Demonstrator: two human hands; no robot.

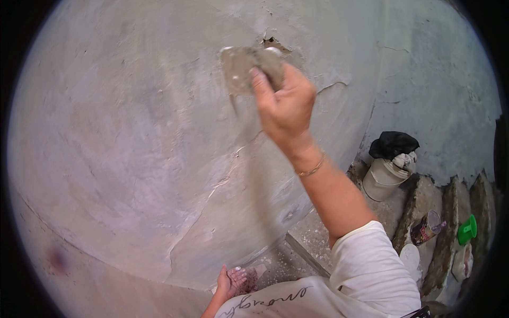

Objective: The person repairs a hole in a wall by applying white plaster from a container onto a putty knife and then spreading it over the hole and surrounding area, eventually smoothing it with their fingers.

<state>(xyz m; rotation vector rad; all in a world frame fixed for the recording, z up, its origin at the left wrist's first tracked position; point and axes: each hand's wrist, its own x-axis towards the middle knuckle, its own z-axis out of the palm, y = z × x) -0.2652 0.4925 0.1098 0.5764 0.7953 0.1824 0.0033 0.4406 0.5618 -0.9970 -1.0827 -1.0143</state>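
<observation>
My right hand [289,103] is raised against the grey plastered wall [132,132]. It grips a flat, roughly rectangular scraper [241,71] smeared with grey plaster, the thumb pressed on its near face. Just above the scraper is a small broken hole [275,43] in the wall. A long crack [212,193] runs down the wall below, and a shorter one lies right of my wrist. Low down by my shirt, my left hand [231,281] has its palm up and fingers apart, with nothing seen in it. A brownish speckled patch beside it is hard to make out.
At the wall corner on the right stands a white bucket [382,180] topped with a black bag [393,144]. Rough steps [448,212] hold a tin can [426,228], a green plastic cup [467,229] and a white disc-shaped lid [410,257]. A straight strip [307,254] lies on the speckled floor.
</observation>
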